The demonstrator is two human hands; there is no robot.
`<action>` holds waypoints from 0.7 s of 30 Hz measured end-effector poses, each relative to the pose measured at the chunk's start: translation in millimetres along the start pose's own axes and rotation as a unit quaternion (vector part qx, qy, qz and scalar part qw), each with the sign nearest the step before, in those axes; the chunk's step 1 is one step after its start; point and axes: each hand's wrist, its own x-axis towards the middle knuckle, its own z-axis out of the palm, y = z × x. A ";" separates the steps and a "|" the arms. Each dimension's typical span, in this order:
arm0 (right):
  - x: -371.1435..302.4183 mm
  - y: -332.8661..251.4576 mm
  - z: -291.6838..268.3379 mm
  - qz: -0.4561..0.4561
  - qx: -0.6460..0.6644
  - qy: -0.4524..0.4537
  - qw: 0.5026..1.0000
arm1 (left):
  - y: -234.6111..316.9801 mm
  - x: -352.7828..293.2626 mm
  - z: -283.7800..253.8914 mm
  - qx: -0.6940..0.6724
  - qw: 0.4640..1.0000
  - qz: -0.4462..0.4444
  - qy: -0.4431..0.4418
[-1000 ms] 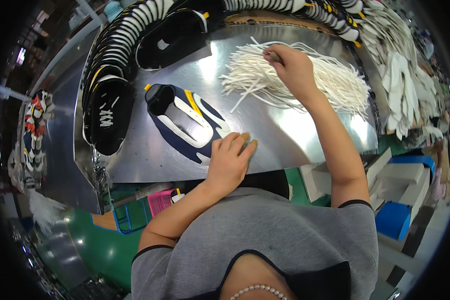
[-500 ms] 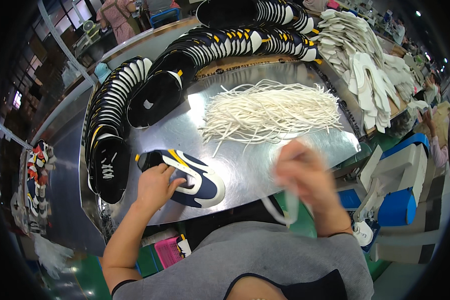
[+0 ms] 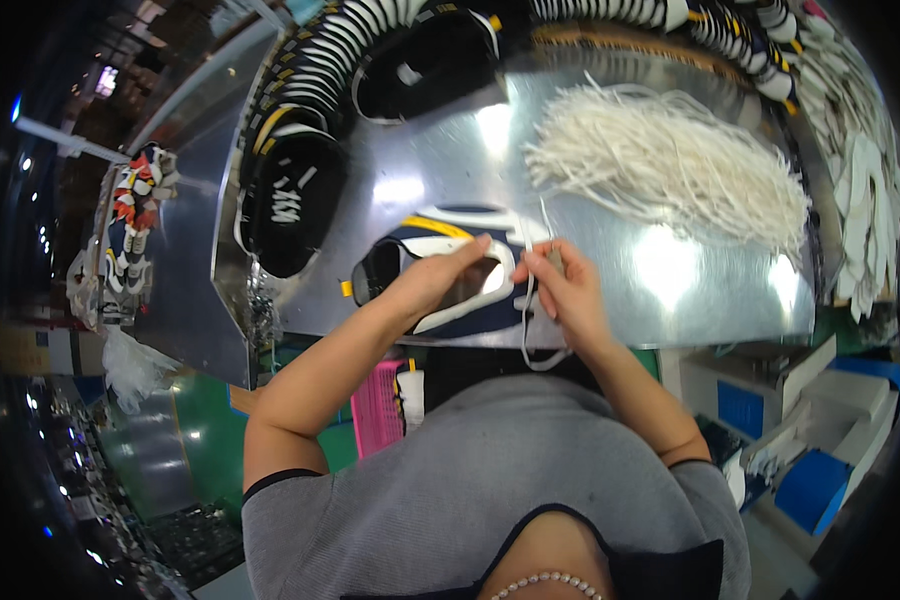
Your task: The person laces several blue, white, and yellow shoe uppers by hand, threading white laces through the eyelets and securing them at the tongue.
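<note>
Shoe (image 3: 420,275), one navy upper with white and yellow trim, lies on the metal table (image 3: 710,290) near its front edge, long axis running left to right, opening toward the left. Left hand (image 3: 440,275) presses flat on it, fingers together. Right hand (image 3: 560,280) pinches one white lace (image 3: 526,320), which hangs in a loop over the table edge. One heap of white laces (image 3: 670,170) lies well behind. Black uppers (image 3: 300,190), too many to count, curve along the left and back.
</note>
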 end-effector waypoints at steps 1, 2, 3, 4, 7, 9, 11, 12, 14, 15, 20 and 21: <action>-4.3 -4.4 1.9 -0.006 0.011 -0.011 1.000 | -6.2 -4.7 2.9 -0.046 0.998 0.032 0.002; -7.9 -12.2 1.7 -0.019 0.021 -0.020 0.999 | -6.4 -5.9 8.8 -0.087 0.994 0.069 0.001; -12.7 -15.8 2.3 -0.012 0.004 -0.028 1.000 | -3.6 -12.6 16.6 -0.114 0.989 0.088 -0.027; -14.5 -18.5 3.2 -0.006 -0.022 -0.024 0.999 | -1.7 -15.6 26.8 -0.127 0.986 0.110 -0.005; -19.5 -22.8 6.4 0.000 -0.017 -0.024 1.000 | -5.3 -18.3 37.1 -0.155 0.979 0.131 -0.024; -21.8 -24.4 7.0 -0.015 -0.052 -0.013 0.998 | -8.0 -19.1 40.8 -0.161 0.965 0.205 -0.025; -20.8 -18.7 7.0 -0.025 -0.085 -0.002 0.996 | -12.2 -19.2 41.5 -0.145 0.963 0.226 -0.013; -20.9 -16.7 6.5 -0.039 -0.115 0.005 0.993 | -14.4 -19.7 42.6 -0.125 0.960 0.250 0.002; -21.8 -18.3 7.3 -0.036 -0.126 0.016 0.991 | -8.7 -27.4 51.9 -0.144 0.962 0.227 0.035; -23.2 -21.7 8.5 -0.056 -0.172 0.015 0.983 | -8.7 -28.4 53.7 -0.125 0.959 0.248 0.054; -32.4 -33.5 5.7 -0.072 -0.268 -0.014 0.961 | -10.9 -30.3 56.1 -0.111 0.953 0.270 0.085; -36.9 -37.1 6.9 -0.097 -0.263 -0.009 0.960 | -11.6 -31.2 58.6 -0.120 0.950 0.273 0.097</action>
